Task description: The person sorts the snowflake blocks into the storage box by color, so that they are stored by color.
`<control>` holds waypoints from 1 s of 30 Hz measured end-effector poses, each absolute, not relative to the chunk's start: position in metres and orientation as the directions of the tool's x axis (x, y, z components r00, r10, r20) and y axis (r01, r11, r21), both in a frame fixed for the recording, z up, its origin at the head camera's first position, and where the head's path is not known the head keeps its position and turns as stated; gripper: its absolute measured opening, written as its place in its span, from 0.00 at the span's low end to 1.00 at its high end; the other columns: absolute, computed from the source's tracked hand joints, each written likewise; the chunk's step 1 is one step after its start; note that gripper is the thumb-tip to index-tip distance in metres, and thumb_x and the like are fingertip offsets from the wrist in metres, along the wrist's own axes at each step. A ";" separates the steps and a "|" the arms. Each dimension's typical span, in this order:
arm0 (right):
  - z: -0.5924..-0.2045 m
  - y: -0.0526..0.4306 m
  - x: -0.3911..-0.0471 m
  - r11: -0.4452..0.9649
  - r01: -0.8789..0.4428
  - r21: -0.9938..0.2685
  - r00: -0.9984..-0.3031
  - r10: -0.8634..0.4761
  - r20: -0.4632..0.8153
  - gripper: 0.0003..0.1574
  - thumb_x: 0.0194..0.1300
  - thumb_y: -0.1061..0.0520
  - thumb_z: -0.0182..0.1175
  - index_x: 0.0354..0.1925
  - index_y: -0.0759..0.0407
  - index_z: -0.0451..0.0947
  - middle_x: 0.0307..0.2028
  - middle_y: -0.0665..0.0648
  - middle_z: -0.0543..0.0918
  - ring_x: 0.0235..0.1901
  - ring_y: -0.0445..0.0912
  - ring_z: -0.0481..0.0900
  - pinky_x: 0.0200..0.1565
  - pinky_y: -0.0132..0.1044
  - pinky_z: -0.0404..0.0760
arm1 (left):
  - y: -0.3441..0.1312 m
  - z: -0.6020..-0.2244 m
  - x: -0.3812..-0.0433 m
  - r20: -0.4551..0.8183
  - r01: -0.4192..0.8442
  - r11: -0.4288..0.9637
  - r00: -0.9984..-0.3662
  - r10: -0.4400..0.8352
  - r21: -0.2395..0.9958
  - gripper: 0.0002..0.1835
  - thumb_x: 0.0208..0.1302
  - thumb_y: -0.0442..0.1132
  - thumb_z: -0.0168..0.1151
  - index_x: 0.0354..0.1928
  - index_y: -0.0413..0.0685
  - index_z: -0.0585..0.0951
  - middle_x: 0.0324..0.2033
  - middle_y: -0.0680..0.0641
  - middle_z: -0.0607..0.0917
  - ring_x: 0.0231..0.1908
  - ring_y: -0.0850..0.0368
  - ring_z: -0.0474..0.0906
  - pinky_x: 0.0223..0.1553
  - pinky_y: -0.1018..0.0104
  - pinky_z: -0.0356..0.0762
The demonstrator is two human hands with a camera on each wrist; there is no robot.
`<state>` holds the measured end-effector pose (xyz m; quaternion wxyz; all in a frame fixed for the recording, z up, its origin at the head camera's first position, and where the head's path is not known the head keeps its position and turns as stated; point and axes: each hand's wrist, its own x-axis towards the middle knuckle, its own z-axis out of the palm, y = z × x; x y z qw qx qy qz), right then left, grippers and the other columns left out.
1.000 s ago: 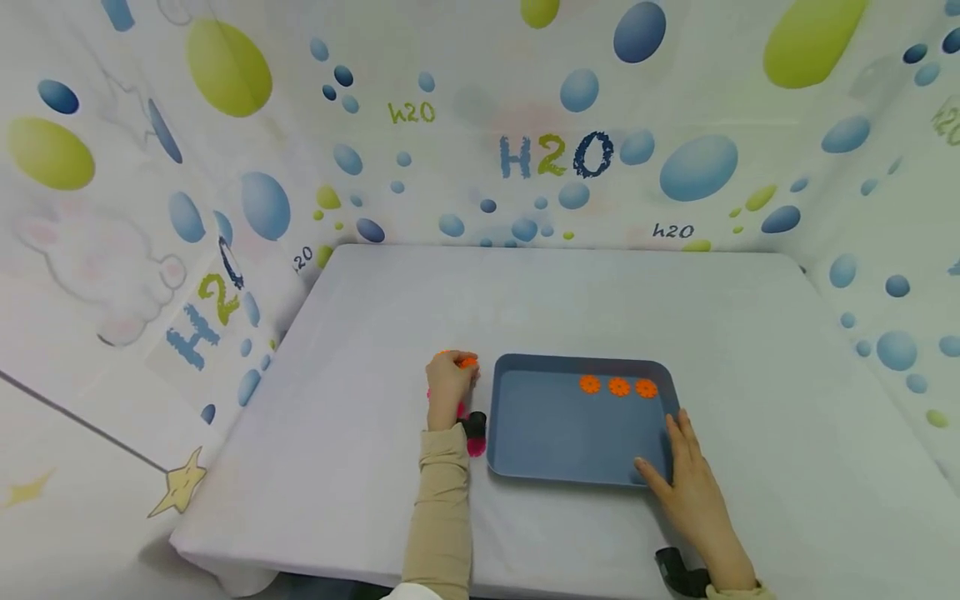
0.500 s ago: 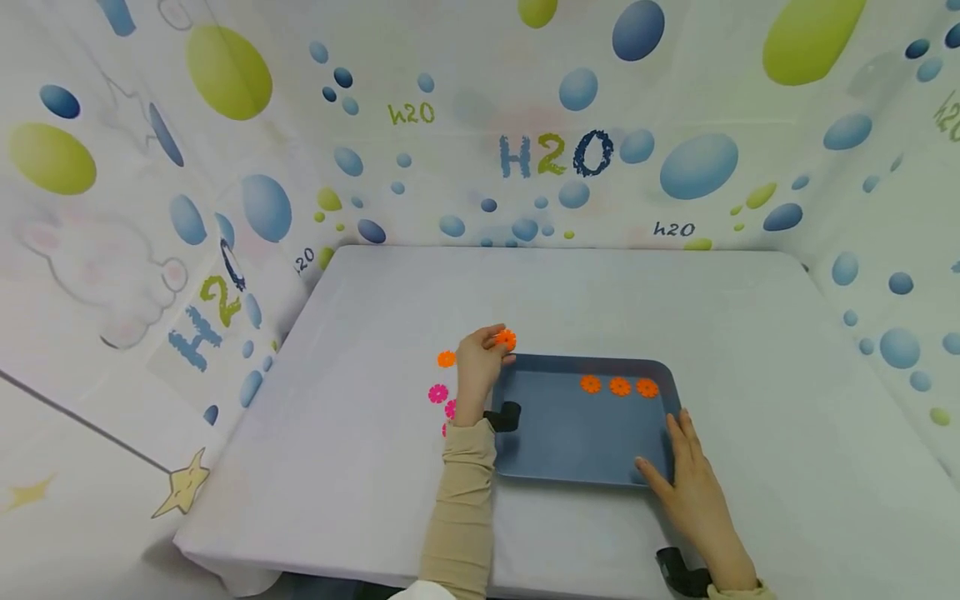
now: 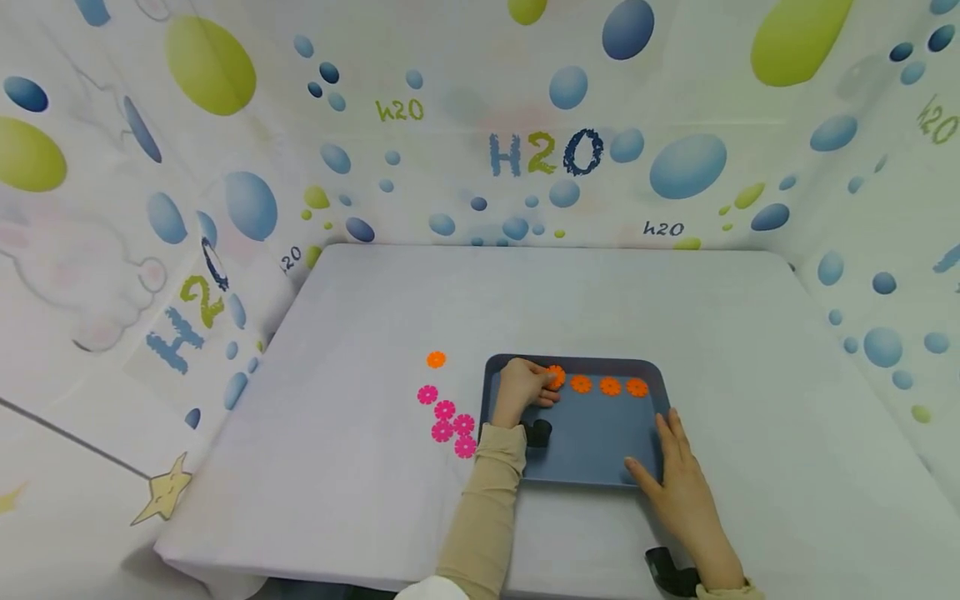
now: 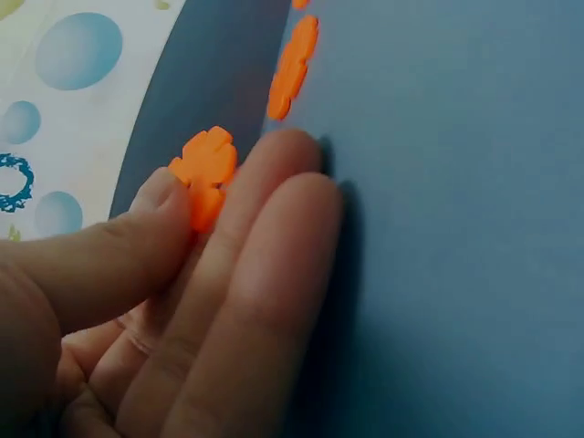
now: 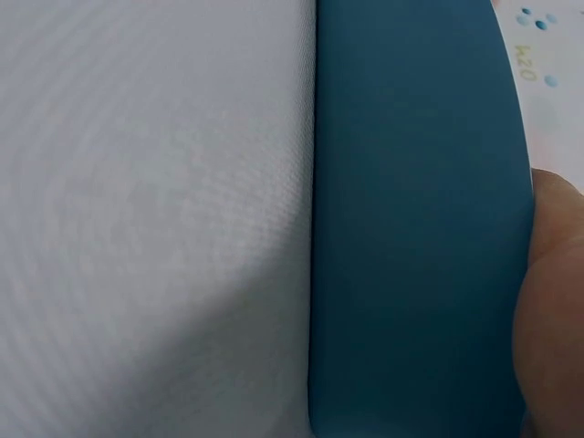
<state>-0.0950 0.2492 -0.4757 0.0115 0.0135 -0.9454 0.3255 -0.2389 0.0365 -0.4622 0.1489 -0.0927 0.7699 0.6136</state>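
My left hand (image 3: 522, 390) is over the back left part of the blue-grey tray (image 3: 585, 458), pinching an orange flower-shaped disc (image 3: 556, 377) between thumb and finger. In the left wrist view that disc (image 4: 208, 160) stands tilted near the tray's back wall. Three more orange flower discs (image 3: 611, 386) lie in a row along the back of the tray, to the right of the held one. My right hand (image 3: 686, 492) rests at the tray's right edge with its fingers extended. The right wrist view shows the thumb (image 5: 555, 319) against the tray's outer wall (image 5: 415, 228).
Left of the tray, several pink flower discs (image 3: 442, 431) lie on the white tablecloth (image 3: 337, 467), with one orange disc (image 3: 436, 359) behind them. A printed curtain (image 3: 450, 125) rises at the table's back and sides.
My left hand has lifted an orange disc from the pile on the left and carried it rightward over the tray, to the left end of the row. My right hand keeps its place at the tray.
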 end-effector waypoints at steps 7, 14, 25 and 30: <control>-0.474 0.246 -0.095 0.784 -0.048 -0.619 -0.999 -0.023 0.049 0.53 0.69 0.43 0.57 0.74 0.69 0.45 0.75 0.71 0.41 0.69 0.74 0.50 0.61 0.73 0.57 | 0.032 -0.462 -0.242 -0.426 -0.396 0.298 -0.904 0.040 0.868 0.12 0.66 0.35 0.61 0.35 0.29 0.85 0.25 0.35 0.87 0.16 0.55 0.83 0.19 0.67 0.82; -0.474 0.244 -0.095 0.783 -0.041 -0.621 -0.999 -0.019 0.041 0.53 0.69 0.43 0.57 0.74 0.69 0.44 0.75 0.71 0.41 0.69 0.75 0.50 0.61 0.73 0.57 | 0.028 -0.457 -0.238 -0.402 -0.353 0.392 -0.914 0.048 0.849 0.15 0.66 0.39 0.62 0.28 0.33 0.85 0.14 0.42 0.83 0.10 0.59 0.78 0.16 0.67 0.80; -0.474 0.245 -0.094 0.791 -0.031 -0.612 -0.999 -0.008 0.041 0.53 0.69 0.43 0.57 0.74 0.69 0.44 0.75 0.72 0.41 0.69 0.75 0.51 0.60 0.74 0.58 | -0.009 -0.425 -0.246 -0.078 -0.070 0.337 -0.997 0.010 0.939 0.19 0.72 0.48 0.53 0.39 0.38 0.83 0.24 0.44 0.85 0.25 0.52 0.84 0.32 0.59 0.82; -0.475 0.247 -0.095 0.795 -0.025 -0.606 -1.000 -0.010 0.028 0.53 0.69 0.43 0.56 0.74 0.69 0.43 0.75 0.71 0.40 0.67 0.77 0.51 0.59 0.75 0.57 | -0.048 -0.414 -0.253 -0.033 -0.072 0.210 -0.983 -0.181 0.975 0.16 0.72 0.45 0.53 0.42 0.40 0.83 0.31 0.41 0.87 0.32 0.51 0.84 0.34 0.64 0.81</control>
